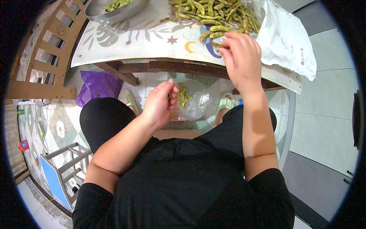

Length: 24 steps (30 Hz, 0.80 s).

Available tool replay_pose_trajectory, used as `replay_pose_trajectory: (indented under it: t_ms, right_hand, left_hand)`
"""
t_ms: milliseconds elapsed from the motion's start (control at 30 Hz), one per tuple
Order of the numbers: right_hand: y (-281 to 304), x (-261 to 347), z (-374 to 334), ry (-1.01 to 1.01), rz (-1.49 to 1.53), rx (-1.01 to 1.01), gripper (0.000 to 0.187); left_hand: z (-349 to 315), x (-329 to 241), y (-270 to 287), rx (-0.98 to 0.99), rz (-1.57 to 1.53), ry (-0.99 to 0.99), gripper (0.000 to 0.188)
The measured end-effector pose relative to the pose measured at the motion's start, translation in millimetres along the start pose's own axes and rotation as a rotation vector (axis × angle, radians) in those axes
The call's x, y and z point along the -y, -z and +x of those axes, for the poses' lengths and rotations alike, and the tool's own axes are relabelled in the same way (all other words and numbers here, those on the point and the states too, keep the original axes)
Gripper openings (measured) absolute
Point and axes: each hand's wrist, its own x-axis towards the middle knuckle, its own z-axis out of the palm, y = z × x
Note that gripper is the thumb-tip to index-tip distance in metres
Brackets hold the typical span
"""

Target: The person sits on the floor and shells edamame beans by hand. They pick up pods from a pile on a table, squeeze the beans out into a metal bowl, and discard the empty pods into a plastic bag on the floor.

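My right hand (244,63) is over the table's near edge, thumb and fingertips pinching a dark bean pod (218,45). Just beyond it, a heap of yellow-green bean pods (228,15) covers the far right of the table, with a few loose pods at its near side. My left hand (162,101) is held lower, between my knees and short of the table, its fingers curled closed; what they may hold is hidden. Below and beside that hand, a clear plastic bag (198,103) lies open on the floor with pods or empty hulls (184,96) inside.
A metal bowl (100,18) with green beans (119,4) stands at the table's far left. The white bag (284,42) drapes over the right corner of the patterned tablecloth (152,45). A purple bag (97,87) and a blue-topped stool (53,179) are at left, near a wooden chair (42,89).
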Motion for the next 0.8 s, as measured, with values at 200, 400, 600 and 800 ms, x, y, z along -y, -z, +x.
replay_pose_trajectory:
  t_ms: [200,400,600,800]
  right_hand:
    - [0.4,56.2,-23.3,-0.111,0.543,0.36,0.012]
    - [-8.3,61.6,-37.0,-0.231,0.59,0.669,0.011]
    - [-21.6,65.9,-41.4,-0.541,1.035,0.838,0.02]
    - [-45.4,92.8,-63.3,-0.97,1.819,0.542,0.021]
  left_hand:
    - [-14.3,-5.9,-7.8,0.177,0.327,-0.54,0.017]
    - [-10.9,-17.9,-1.9,0.127,0.843,-0.623,0.008]
    - [-7.6,-13.7,2.7,0.102,0.739,-0.783,0.005]
    - [-10.4,-5.3,-6.5,0.064,0.356,-0.732,0.003]
